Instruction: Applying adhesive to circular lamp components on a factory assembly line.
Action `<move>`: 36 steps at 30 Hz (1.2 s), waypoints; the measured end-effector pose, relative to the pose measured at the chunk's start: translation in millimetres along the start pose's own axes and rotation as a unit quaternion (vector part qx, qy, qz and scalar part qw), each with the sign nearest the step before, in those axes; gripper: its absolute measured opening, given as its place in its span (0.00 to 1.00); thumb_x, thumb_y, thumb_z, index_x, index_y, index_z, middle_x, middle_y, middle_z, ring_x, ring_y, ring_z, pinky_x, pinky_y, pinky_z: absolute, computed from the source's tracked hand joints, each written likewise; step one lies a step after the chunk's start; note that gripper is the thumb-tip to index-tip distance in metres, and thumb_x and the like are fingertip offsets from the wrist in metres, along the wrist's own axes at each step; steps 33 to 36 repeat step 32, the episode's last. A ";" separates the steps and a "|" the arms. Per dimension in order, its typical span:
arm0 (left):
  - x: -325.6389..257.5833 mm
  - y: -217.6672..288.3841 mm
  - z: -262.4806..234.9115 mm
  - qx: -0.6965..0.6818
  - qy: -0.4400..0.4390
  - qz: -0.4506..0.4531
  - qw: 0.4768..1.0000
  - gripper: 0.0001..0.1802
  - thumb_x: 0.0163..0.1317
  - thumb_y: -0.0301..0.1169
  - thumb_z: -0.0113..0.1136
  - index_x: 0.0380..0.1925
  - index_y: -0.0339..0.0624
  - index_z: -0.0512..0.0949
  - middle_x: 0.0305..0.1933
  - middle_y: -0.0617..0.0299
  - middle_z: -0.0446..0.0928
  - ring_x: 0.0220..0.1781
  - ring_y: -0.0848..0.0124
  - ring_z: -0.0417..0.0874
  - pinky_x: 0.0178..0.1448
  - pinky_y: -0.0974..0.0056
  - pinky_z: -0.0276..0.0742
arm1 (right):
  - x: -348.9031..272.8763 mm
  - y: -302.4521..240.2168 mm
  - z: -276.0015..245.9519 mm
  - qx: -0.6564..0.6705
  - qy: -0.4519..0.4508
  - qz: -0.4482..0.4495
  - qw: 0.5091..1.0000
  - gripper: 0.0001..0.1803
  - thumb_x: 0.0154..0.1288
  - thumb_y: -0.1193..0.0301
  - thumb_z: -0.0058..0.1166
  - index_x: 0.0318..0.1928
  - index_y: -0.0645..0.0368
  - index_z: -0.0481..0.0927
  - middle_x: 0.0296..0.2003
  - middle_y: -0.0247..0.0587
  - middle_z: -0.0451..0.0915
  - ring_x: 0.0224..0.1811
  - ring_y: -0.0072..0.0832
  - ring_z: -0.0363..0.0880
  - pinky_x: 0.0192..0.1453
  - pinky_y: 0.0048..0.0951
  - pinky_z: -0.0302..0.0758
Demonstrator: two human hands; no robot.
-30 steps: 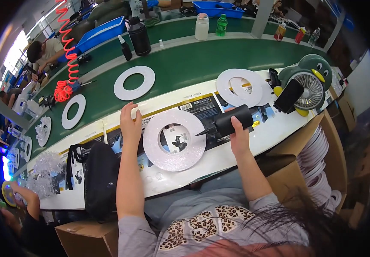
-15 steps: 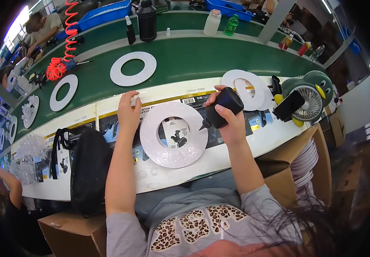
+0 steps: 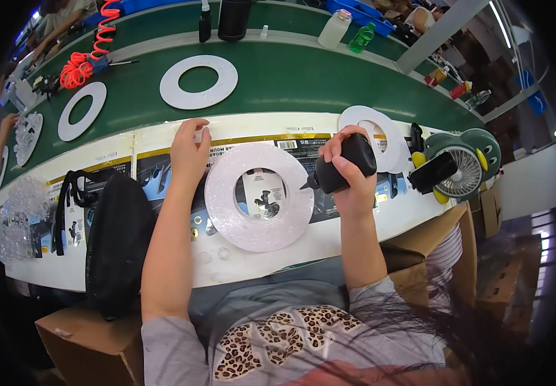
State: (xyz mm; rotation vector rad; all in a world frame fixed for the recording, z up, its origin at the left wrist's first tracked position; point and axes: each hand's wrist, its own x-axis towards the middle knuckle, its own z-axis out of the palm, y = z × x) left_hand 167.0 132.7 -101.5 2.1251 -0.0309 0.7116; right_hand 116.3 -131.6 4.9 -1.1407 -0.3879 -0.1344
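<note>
A flat white ring (image 3: 226, 222) with a speckled, glossy surface lies on the worktable before me. My right hand (image 3: 349, 170) is wrapped round a black squeeze bottle (image 3: 363, 157), held tilted. The bottle's pointed nozzle (image 3: 309, 184) aims left at the ring's right side; whether its tip touches cannot be made out. Beside the ring's upper left, my left hand (image 3: 190, 151) has its thumb and fingers apart and curved, with nothing I can make out between them. Printed sheets (image 3: 264, 196) show beneath the ring and through its hole.
More white rings (image 3: 191, 100) lie on the green belt; two overlapping rings (image 3: 390, 157) sit at right. A fan with a phone (image 3: 463, 164) stands beyond them. Left are a black bag (image 3: 120, 238) and clear pieces (image 3: 24, 222). A carton (image 3: 419, 254) stands below right. Another person's hand (image 3: 9, 123) reaches in.
The view has shifted slightly. My right hand has turned the bottle a little, its nozzle still by the ring's right side. At far left, another person's arm now reaches up to a ring.
</note>
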 end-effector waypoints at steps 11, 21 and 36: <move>1.4 -0.9 1.9 -0.017 0.002 -0.019 1.000 0.09 0.60 0.27 0.54 0.39 0.36 0.77 0.41 0.53 0.78 0.44 0.59 0.80 0.44 0.61 0.77 | -4.2 10.8 -6.7 -0.009 -0.012 0.036 0.999 0.20 0.46 0.80 0.54 0.43 0.57 0.67 0.31 0.36 0.70 0.36 0.24 0.70 0.45 0.25 0.69; 1.2 -2.1 2.3 -0.011 -0.010 -0.037 0.999 0.09 0.61 0.27 0.54 0.39 0.37 0.77 0.40 0.52 0.78 0.43 0.59 0.80 0.45 0.61 0.77 | -4.7 14.7 -8.7 -0.006 -0.012 0.039 0.999 0.20 0.45 0.79 0.53 0.43 0.58 0.67 0.31 0.37 0.70 0.37 0.25 0.70 0.46 0.25 0.68; 1.1 -5.0 2.4 -0.009 -0.011 -0.024 1.000 0.08 0.62 0.26 0.54 0.40 0.37 0.77 0.40 0.53 0.80 0.42 0.61 0.81 0.49 0.64 0.76 | -3.4 16.9 -9.8 -0.007 -0.012 0.040 0.999 0.21 0.45 0.80 0.52 0.43 0.57 0.67 0.31 0.36 0.70 0.36 0.25 0.70 0.46 0.26 0.69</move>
